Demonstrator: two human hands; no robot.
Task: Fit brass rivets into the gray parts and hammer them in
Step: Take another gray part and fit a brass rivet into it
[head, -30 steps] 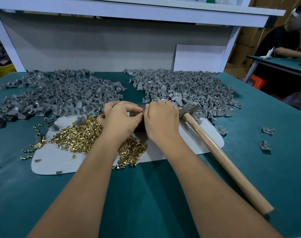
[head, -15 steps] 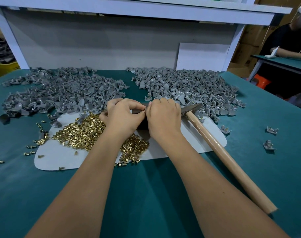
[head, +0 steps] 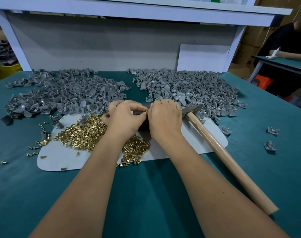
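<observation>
Rivets (head: pixel 88 134) heaped beside hands, hammer (head: pixel 220 152) right

Both hands meet over a dark block on a pale mat (head: pixel 194 143) — the left hand (head: pixel 125 117) and right hand (head: pixel 165 117) have curled fingers, thumbs nearly touching, pinching something small and mostly hidden between them. A heap of brass rivets (head: pixel 84 134) lies under the left wrist. A wooden-handled hammer (head: pixel 220 152) rests just beside the right hand. Two piles of gray parts (head: pixel 189 88) spread behind on the green table (head: pixel 146 194) — a few lie apart at right.
</observation>
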